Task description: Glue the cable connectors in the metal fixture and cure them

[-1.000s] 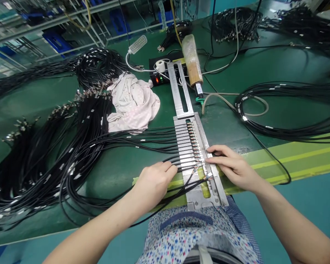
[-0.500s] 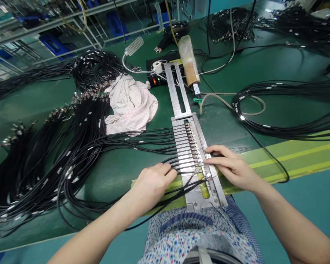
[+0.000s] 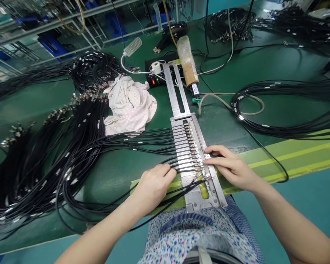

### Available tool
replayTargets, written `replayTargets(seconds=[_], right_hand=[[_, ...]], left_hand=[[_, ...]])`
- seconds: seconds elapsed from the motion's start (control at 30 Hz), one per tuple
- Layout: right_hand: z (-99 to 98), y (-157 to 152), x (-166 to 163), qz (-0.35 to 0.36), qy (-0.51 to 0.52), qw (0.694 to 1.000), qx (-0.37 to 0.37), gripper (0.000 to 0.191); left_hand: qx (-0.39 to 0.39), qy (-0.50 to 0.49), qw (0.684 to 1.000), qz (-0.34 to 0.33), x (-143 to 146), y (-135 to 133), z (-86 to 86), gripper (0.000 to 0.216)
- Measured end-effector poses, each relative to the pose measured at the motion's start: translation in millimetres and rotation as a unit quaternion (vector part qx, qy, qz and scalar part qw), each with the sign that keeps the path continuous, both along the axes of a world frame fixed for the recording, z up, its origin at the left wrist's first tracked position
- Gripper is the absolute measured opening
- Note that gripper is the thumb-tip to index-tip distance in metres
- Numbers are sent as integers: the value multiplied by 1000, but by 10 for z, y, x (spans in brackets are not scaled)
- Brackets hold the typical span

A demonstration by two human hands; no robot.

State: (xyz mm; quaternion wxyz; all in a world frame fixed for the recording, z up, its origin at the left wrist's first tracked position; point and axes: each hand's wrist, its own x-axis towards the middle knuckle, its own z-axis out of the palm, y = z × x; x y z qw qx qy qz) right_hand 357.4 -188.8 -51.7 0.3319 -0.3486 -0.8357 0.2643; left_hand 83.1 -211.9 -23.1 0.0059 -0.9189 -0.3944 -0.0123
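Note:
A slotted metal fixture point(image 3: 193, 198) lies lengthwise on the bench, its near end at my lap. Several black cables point(image 3: 156, 149) run into it from the left, their stripped, connector-like ends point(image 3: 191, 141) lined up in a row along the slot. My left hand point(image 3: 155, 183) is closed in a pinch around a black cable just left of the fixture. On the fixture's right rail, my right hand point(image 3: 231, 165) rests with fingers apart, fingertips touching the metal beside the cable ends. A few looser cable ends point(image 3: 203, 178) cross the near part of the fixture at a slant.
Large black cable bundles point(image 3: 79, 124) cover the bench's left side. A crumpled pale cloth point(image 3: 132, 106) lies behind the cables. Farther back are a black box with lit indicators point(image 3: 154, 80), a small lamp point(image 3: 132, 47) and a wrapped tool point(image 3: 189, 62). Coiled cables point(image 3: 264, 126) lie right.
My left hand has barely moved, and a cable end beside it now lies nearer the row on the fixture. My right hand keeps its place on the rail.

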Motion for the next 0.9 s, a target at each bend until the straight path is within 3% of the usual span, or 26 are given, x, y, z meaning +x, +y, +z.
replayTargets(seconds=[0.17, 0.3, 0.53, 0.9], right_hand=[[-3, 9, 2, 6, -8, 1000, 8, 42], [1, -1, -20, 33, -56, 996, 65, 47], [153, -15, -77, 68, -215, 965, 132, 44], [261, 63, -213, 106, -290, 934, 180, 35]], left_hand=[[-6, 6, 1000, -23, 46, -19, -21, 21], [-25, 15, 999, -23, 100, -26, 13, 19], [-72, 36, 996, -24, 124, 13, 89, 21], [-111, 15, 994, 2, 104, 26, 90, 20]])
